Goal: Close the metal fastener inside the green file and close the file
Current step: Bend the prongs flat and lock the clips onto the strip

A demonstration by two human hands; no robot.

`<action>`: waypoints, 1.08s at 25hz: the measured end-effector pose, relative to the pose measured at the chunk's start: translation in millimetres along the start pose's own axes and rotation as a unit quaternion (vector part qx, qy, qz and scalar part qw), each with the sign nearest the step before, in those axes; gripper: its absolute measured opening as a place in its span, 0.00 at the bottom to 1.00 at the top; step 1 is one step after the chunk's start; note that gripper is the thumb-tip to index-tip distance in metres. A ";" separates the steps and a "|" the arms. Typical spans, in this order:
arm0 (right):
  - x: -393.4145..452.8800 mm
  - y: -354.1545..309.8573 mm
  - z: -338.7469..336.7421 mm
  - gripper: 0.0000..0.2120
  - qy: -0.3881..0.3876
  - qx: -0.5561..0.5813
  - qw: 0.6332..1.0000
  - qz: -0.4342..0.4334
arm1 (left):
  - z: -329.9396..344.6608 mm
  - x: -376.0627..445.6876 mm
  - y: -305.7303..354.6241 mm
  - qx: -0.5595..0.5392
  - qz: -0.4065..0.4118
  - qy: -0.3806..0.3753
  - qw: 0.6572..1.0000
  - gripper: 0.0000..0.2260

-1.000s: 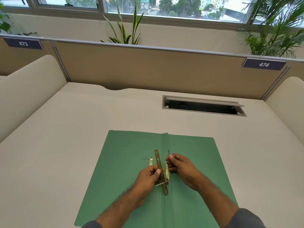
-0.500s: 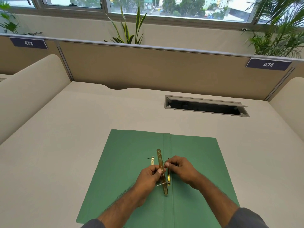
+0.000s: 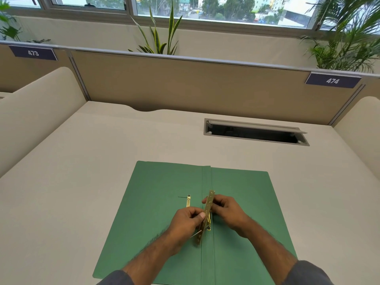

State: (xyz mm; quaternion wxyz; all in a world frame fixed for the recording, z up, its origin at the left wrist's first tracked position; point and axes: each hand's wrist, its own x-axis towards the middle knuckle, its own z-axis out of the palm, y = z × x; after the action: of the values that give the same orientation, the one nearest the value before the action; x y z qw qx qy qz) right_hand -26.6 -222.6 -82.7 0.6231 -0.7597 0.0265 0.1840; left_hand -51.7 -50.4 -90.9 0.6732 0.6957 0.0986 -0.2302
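Observation:
The green file (image 3: 160,202) lies open and flat on the desk, its spine fold running towards me down the middle. A brass fastener bar (image 3: 207,210) stands tilted over the fold, its far end raised. My left hand (image 3: 185,225) pinches the bar's middle from the left. My right hand (image 3: 226,212) grips the bar from the right, fingers curled around its upper part. A thin prong sticks out below my left thumb. A second brass piece (image 3: 188,201) lies flat on the left flap, beside my left hand.
The beige desk (image 3: 82,171) is bounded by partition panels at the back and both sides. A grey cable hatch (image 3: 255,131) stands open at the back right. Plants stand behind the partition.
My right hand has closed in from beside the bar and now grips it. The bar's far end has tipped slightly to the right. The camera has shifted a little.

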 end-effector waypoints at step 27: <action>-49.6 13.6 21.8 0.16 0.023 -0.222 0.972 -0.073 | 1.5 33.5 12.1 0.513 0.172 -0.004 0.841 0.22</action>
State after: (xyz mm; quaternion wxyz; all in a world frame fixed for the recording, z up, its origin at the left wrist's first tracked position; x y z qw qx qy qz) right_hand -81.8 -214.2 -83.3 0.4496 -0.8831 -0.0563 0.1219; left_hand -17.3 -58.6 -95.3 0.2498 0.9464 -0.1575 -0.1311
